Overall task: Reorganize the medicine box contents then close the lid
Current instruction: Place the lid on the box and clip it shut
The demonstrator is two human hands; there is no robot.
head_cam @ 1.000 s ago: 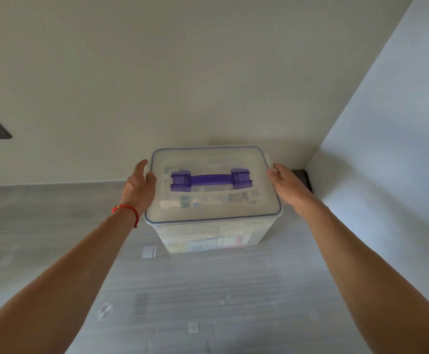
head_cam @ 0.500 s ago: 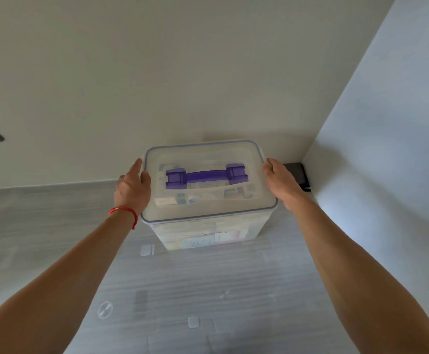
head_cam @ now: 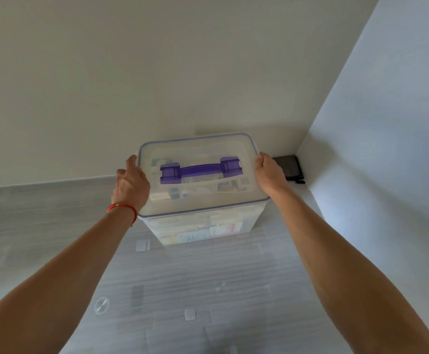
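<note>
The medicine box [head_cam: 203, 228] is a translucent plastic tub standing on the grey floor close to the wall corner. Its frosted lid [head_cam: 198, 200] lies flat on top, with a purple handle [head_cam: 200, 169] folded down along its middle. Packets inside show blurred through the plastic. My left hand [head_cam: 131, 186], with a red string at the wrist, presses against the lid's left edge. On the opposite side, my right hand [head_cam: 269, 175] grips the lid's right edge. Both arms are stretched out forward.
A dark flat object [head_cam: 288, 168] lies on the floor in the corner behind the box. White walls [head_cam: 157, 72] rise just behind and to the right. A small white piece [head_cam: 142, 245] lies left of the box, another [head_cam: 190, 314] nearer me.
The box with both hands on its sides has shifted slightly away from me, towards the wall. The grip on the lid edges is the same.
</note>
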